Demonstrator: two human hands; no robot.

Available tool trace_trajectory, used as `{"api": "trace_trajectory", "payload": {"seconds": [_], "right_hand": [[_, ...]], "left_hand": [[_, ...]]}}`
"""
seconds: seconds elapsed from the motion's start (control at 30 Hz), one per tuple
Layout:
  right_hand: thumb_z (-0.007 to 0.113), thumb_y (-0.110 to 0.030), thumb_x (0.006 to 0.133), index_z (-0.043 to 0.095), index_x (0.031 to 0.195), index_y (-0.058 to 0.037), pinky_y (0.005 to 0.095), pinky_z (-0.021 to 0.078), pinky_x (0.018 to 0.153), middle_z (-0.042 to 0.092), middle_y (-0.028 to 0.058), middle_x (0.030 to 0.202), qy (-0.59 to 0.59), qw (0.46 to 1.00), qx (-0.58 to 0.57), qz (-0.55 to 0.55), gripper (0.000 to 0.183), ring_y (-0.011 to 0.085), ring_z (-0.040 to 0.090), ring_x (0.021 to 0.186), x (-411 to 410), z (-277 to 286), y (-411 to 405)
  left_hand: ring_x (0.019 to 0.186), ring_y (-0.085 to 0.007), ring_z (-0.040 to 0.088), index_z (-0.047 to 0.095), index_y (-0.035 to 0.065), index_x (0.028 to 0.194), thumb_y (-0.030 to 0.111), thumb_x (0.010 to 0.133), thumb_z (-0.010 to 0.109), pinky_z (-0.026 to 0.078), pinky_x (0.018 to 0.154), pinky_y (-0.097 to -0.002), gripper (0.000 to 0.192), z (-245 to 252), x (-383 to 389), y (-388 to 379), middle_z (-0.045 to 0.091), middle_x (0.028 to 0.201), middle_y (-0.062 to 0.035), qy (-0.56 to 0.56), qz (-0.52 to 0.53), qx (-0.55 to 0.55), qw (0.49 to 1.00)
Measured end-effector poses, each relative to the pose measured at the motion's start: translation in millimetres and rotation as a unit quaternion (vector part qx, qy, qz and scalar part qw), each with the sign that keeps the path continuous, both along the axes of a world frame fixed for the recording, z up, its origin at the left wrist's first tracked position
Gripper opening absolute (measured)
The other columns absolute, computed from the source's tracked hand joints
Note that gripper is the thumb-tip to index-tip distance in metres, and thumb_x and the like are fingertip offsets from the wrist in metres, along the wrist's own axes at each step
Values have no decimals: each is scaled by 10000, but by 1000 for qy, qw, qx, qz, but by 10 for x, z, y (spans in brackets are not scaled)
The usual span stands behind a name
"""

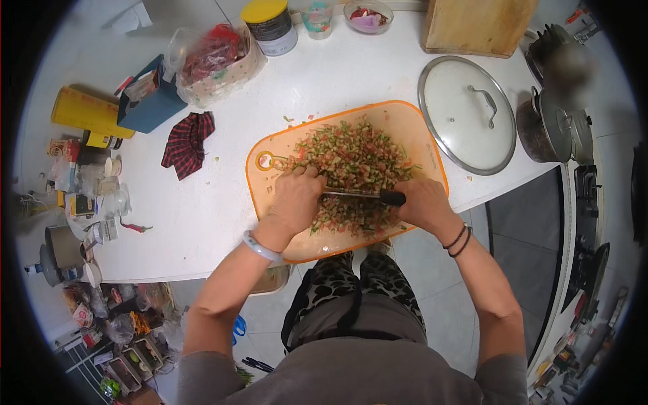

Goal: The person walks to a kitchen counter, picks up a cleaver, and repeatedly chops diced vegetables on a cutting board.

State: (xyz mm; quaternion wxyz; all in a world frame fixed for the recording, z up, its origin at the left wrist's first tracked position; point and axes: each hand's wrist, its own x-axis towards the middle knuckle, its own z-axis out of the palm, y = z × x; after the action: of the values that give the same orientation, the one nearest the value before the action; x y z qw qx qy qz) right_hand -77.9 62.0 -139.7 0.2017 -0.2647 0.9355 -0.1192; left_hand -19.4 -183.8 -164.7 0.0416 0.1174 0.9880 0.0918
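My right hand [425, 205] grips the black handle of a kitchen knife [354, 192]. The blade is seen nearly edge-on and runs left across a heap of finely chopped vegetables [354, 152], with green and pinkish-red bits. Curled over the far end of the blade is my left hand [298, 197], which hides the tip. The heap spreads over an orange-rimmed plastic cutting board [324, 248], which lies at a slant along the counter's front edge. A few bits have strayed onto the white counter [228, 212].
A glass pot lid [466, 121] lies right of the board, near a pot [536, 131]. Behind stand a wooden board [478, 25], a glass bowl [368, 17] and a yellow-lidded can [268, 25]. At left are a plaid cloth [190, 144] and a red chili [135, 227].
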Motion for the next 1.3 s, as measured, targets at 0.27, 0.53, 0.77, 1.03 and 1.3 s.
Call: {"api": "trace_trajectory", "payload": {"seconds": [0.27,0.53,0.77,1.03,1.3], "right_hand": [[620,-118,641,643,703,-87,444,477,615,613,135,645,62,991,-70,93,73,344,616,671,-429,-113,-306],[640,-145,630,657,694,-118,429,491,615,629,117,649,13,993,-31,116,72,325,631,668,-330,122,-358],[600,-158,651,677,717,-95,421,518,665,653,133,720,5,990,-16,141,120,310,655,727,-322,-145,-314],[673,-165,591,673,722,-115,423,491,612,627,137,664,26,987,-44,152,140,330,630,678,-230,-198,-308],[612,-140,656,658,827,-75,454,489,671,640,164,733,-19,998,-54,-1,189,359,627,741,-132,-149,-82]], "left_hand": [[855,-262,607,624,80,824,86,678,647,497,654,-384,148,-11,15,-388,606,844,-89,-30,-44,-23,998],[848,-275,589,596,56,750,67,674,625,491,667,-378,82,176,292,-316,591,816,-99,-26,5,14,1000],[824,-273,582,594,55,731,65,682,609,488,649,-379,52,88,440,-239,579,778,-93,-7,14,25,1000],[804,-268,593,612,53,738,75,682,619,486,646,-383,61,51,445,-223,577,769,-94,-17,20,39,999],[821,-265,598,632,83,788,47,674,606,487,658,-380,121,201,-450,-288,608,843,-83,-2,-106,12,994]]}}
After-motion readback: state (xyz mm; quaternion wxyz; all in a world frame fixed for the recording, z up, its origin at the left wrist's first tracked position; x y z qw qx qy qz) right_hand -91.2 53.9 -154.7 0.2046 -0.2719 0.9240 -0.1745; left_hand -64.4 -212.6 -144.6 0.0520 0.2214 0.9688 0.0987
